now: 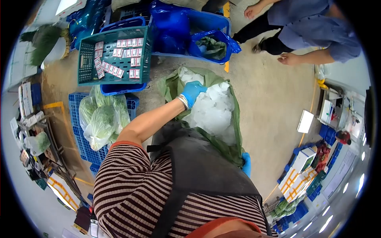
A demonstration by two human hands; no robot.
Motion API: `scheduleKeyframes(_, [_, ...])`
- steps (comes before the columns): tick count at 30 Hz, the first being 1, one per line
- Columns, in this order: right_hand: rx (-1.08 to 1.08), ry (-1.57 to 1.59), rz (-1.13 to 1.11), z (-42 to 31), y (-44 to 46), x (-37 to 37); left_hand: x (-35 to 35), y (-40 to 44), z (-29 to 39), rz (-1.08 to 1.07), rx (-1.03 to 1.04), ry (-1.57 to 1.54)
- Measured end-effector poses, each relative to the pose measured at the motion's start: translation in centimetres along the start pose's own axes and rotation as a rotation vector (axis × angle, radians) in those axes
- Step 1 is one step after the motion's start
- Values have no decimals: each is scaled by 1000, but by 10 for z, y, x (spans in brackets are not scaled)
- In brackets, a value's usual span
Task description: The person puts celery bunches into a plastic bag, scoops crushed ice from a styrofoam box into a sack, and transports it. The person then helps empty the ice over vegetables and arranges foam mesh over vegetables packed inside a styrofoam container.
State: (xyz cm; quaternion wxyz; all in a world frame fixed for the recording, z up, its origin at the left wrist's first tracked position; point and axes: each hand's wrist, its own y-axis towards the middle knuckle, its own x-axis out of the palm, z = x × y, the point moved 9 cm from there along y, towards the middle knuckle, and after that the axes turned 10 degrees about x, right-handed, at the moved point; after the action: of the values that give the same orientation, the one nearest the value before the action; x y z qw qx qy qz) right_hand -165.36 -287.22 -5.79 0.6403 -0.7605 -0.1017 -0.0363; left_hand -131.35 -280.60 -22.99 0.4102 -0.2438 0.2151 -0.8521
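A green woven sack (237,115) lies wide open on the floor in front of me, filled with white chunks of ice (214,109). My left hand (193,94), in a blue glove, reaches over the ice near the far side of the sack. Its fingers are curled closed at the ice, and what is in them is hidden. Beside the sack's near right edge is my right hand (246,164), also blue-gloved. My dark apron (210,162) covers part of it, so its fingers do not show.
A green crate (115,78) with small labelled packs stands at the left. Behind the sack is a blue tub (190,56) with blue bags. Bagged greens (104,115) lie on a blue pallet (79,131). A person (313,29) stands at the far right.
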Motion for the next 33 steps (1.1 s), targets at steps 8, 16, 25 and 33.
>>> scheduleKeyframes(8, [-55,-132,-38,2,-5,-13,-19,-41,-10,89,47,-84])
scheduleKeyframes(16, [-154,-106,21,18,-8,-22,-23,-32,4,26,32,-116])
scheduleKeyframes(25, [-16,244,2,61,-6,-31,56,-2,22,-169,159,4])
scheduleKeyframes(33, [-19,326,201,82,5,-20,104,65,12,-386,218,93])
